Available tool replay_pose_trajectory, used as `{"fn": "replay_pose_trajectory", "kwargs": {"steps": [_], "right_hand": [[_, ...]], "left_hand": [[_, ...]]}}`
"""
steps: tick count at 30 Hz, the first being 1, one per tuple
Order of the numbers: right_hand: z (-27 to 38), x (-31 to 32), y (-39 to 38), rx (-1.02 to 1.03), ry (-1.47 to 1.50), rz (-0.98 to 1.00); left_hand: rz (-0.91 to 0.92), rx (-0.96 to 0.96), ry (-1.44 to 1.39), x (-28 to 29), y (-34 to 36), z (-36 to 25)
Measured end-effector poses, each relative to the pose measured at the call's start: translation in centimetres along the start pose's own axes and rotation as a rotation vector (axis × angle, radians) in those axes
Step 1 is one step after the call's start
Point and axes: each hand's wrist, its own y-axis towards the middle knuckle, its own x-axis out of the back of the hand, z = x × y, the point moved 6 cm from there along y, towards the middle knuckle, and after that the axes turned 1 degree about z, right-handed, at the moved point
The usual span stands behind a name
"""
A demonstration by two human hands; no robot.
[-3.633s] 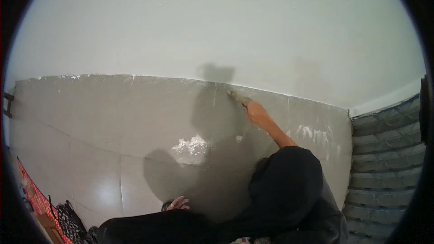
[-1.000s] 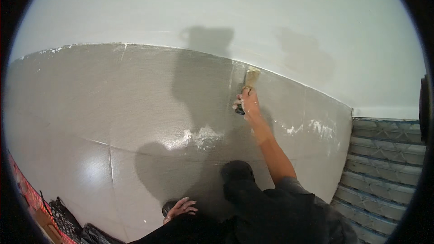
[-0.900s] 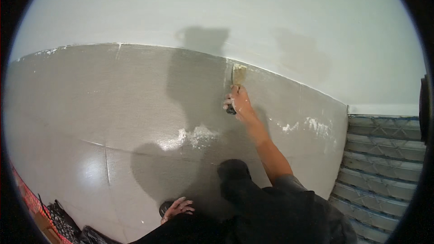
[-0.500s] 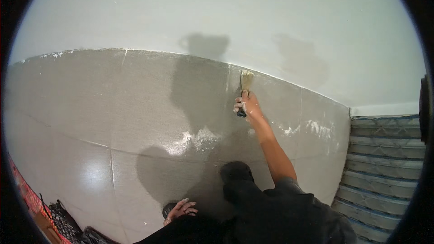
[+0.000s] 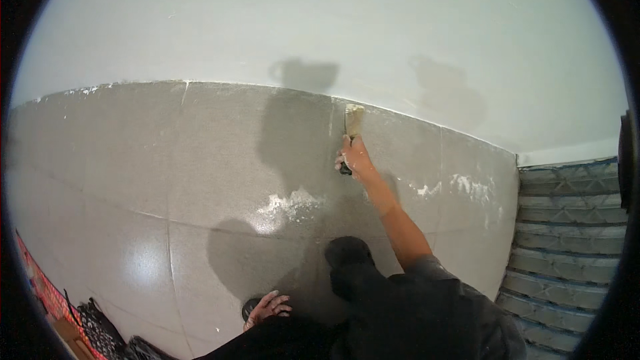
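My right hand [image 5: 355, 155] is closed round the black handle of a putty knife [image 5: 354, 120], its arm stretched forward. The tan, flared blade has a whitish tip and lies at the grey tiled floor [image 5: 220, 140], just short of where it meets the pale wall [image 5: 373, 33]. My left hand [image 5: 269, 308] rests near my knee above a dark shoe, its fingers loosely stretched and nothing visible in them. White residue marks both hands.
White powdery patches [image 5: 291, 205] lie on the tiles, with more white smears [image 5: 472, 188] to the right. Ribbed metal slats [image 5: 567, 227] border the floor on the right. Red netting and dark bags [image 5: 100, 330] are at the lower left. My dark shoe [image 5: 350, 253] stands mid-floor.
My right hand and the putty knife have shifted slightly left along the wall's foot. My left hand stays in its place near the knee.
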Motion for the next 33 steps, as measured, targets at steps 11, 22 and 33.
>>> {"fn": "replay_pose_trajectory", "kwargs": {"steps": [11,22,33], "right_hand": [[1.1,-0.1,-0.9,-0.002,-0.379,-0.217],[-2.1,0.9,3.1,0.233,-0.743,-0.344],[-1.9,2.0,3.1,0.235,-0.694,-0.339]], "left_hand": [[0.010,0.011,0.014,0.2,0.1,0.0],[0.085,0.009,-0.012,0.7,0.4,0.4],[-0.014,0.003,-0.018,-0.2,0.8,0.1]]}}
